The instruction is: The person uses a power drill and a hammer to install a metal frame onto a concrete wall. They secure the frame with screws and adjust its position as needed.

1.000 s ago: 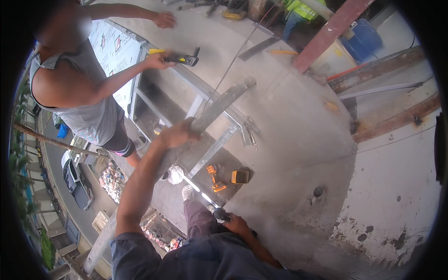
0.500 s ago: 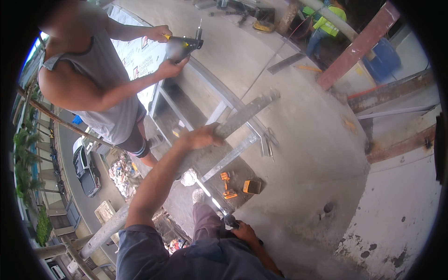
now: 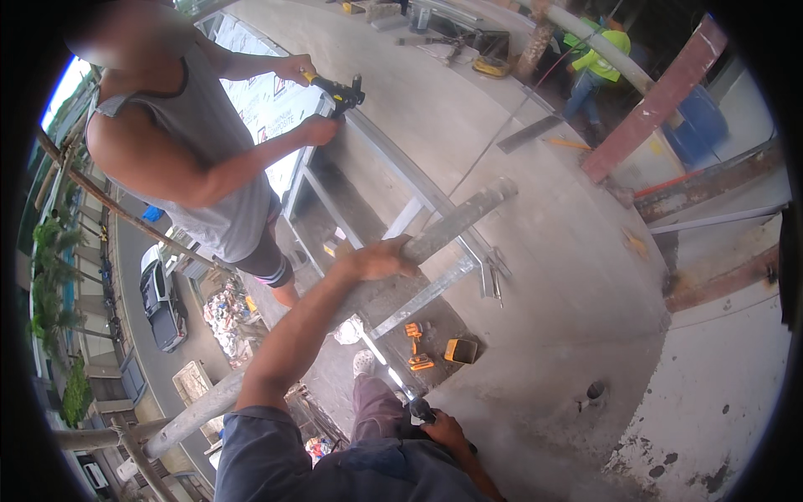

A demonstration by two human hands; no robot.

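Note:
My left hand [image 3: 386, 258] is closed around a thick grey pole [image 3: 464, 219] that slants from the lower left up to a blunt end near the middle. Low in the view, my right hand [image 3: 446, 431] grips a dark tool with a rounded head [image 3: 421, 410]; its exact kind is unclear. A bright, slim metal bar [image 3: 386, 361] runs up-left from that head. Beyond the pole stands a silver metal frame [image 3: 401, 171]. At the upper left, another person [image 3: 184, 167] in a grey sleeveless top holds a black and yellow hand tool [image 3: 341, 94] over the frame.
An orange cordless drill [image 3: 416, 345] and a yellow-black box [image 3: 461, 350] lie on the concrete. Clamps [image 3: 495, 272] hang at the frame's corner. A reddish beam [image 3: 661, 96] slants at the right, near a worker in a bright vest [image 3: 602, 58]. A street with a pickup [image 3: 161, 299] lies below left.
The view has shifted slightly, so most things sit a little farther right and lower. The other person's tool has turned, and its upright thin rod no longer shows. Both my hands keep their grips.

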